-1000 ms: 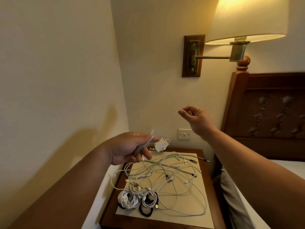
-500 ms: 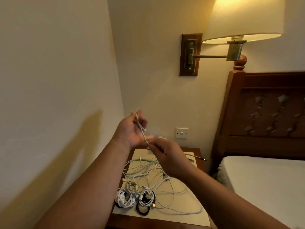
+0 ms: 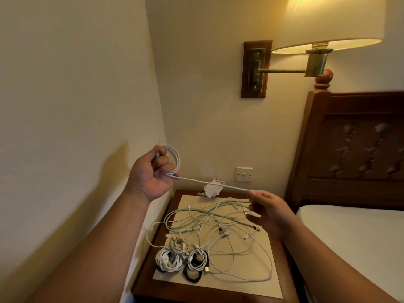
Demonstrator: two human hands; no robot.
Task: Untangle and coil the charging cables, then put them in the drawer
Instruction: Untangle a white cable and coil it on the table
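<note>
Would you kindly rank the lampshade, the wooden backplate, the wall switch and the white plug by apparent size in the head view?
Largest: lampshade.
Then: wooden backplate.
Last, unranked: wall switch and white plug look about alike, and the held white cable crosses the plug.

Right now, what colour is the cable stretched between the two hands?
The cable is white; the head view shows it best.
</note>
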